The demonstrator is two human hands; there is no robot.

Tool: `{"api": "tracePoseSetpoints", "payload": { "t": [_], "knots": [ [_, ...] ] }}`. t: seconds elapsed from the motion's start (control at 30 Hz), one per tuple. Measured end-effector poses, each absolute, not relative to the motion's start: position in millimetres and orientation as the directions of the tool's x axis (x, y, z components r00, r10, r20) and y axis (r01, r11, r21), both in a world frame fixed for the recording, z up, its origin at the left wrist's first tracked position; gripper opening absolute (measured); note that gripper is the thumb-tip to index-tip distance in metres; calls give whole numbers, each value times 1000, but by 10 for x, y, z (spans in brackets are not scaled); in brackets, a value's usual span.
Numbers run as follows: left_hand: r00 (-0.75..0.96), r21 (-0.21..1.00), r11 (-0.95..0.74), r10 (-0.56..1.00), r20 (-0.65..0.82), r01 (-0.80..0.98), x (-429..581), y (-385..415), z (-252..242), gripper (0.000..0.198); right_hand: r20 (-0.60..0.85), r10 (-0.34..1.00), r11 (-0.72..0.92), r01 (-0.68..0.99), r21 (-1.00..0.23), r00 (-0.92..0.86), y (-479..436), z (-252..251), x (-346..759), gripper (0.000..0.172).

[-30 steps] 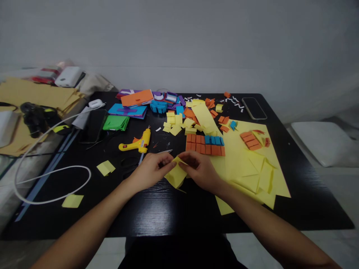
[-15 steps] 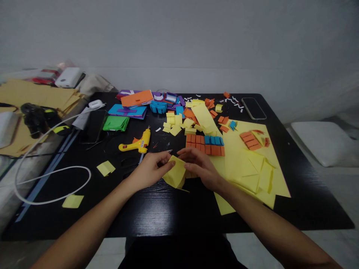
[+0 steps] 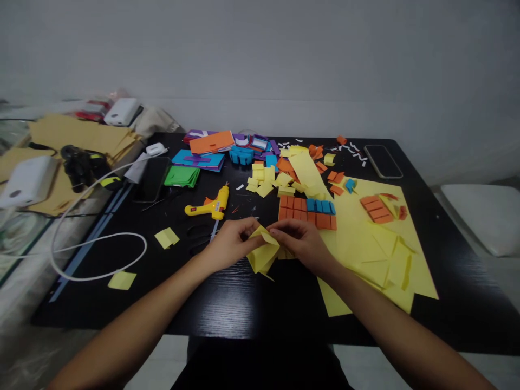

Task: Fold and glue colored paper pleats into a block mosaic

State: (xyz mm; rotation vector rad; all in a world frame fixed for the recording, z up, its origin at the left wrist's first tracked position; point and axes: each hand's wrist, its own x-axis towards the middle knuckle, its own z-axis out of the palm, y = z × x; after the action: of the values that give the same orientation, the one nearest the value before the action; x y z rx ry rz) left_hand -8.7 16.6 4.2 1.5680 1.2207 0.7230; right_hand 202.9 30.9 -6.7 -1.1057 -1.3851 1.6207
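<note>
Left hand (image 3: pixel 231 241): pinching folded yellow paper (image 3: pixel 262 257), six o'clock in my view.
Right hand (image 3: pixel 304 241): fingertips at its top edge; pinch or touch, I cannot tell.
Handling: likely light, easily creased; hold edges.
Hot-glue gun (image 3: pixel 211 207): ten o'clock from paper.

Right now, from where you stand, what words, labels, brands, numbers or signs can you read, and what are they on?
None can be read.
Yellow glue gun: a pale label, too small and blurred to read.
White box at the far left: a dark oval mark, too blurred to make out.
Held yellow paper: no writing visible.
</note>
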Motion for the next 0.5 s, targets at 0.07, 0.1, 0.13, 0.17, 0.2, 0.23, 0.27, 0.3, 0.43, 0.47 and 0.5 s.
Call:
{"api": "tracePoseSetpoints", "payload": {
  "t": [0.07,0.1,0.13,0.17,0.2,0.23,0.27,0.3,0.43,0.47,0.5],
  "knots": [
    [323,937,-23,941,-97,349,-85,164,33,29,-156,912,-167,5,-986,-378,312,-68,2029,25],
    [322,939,-24,942,-93,342,-87,162,30,30,-161,911,-172,5,-985,-379,314,-68,2028,25],
    [318,943,-21,944,-91,333,-90,161,28,30,-165,911,-176,6,-984,-378,317,-66,2027,26],
    [313,947,-16,946,-89,319,-93,160,27,29,-167,912,-177,7,-984,-374,319,-63,2028,26],
    [305,952,-11,949,-87,305,-98,160,27,29,-167,914,-176,8,-984,-370,321,-60,2029,26],
    [297,956,-6,951,-84,292,-103,160,28,28,-163,917,-174,5,-985,-364,322,-56,2030,25],
    [291,958,-4,953,-82,285,-108,162,29,27,-159,918,-172,-3,-985,-362,323,-53,2033,24],
    [287,958,-7,955,-79,285,-113,164,30,26,-156,918,-173,-13,-985,-364,322,-52,2035,23],
    [280,945,-49,959,-46,324,-127,167,40,23,-159,911,-187,-36,-982,-381,316,-63,2039,21],
    [281,941,-62,959,-36,332,-129,166,44,22,-159,909,-186,-34,-982,-386,315,-67,2038,21],
    [284,938,-72,959,-28,338,-130,165,48,20,-156,908,-183,-31,-983,-389,316,-71,2037,22]
  ]
}}
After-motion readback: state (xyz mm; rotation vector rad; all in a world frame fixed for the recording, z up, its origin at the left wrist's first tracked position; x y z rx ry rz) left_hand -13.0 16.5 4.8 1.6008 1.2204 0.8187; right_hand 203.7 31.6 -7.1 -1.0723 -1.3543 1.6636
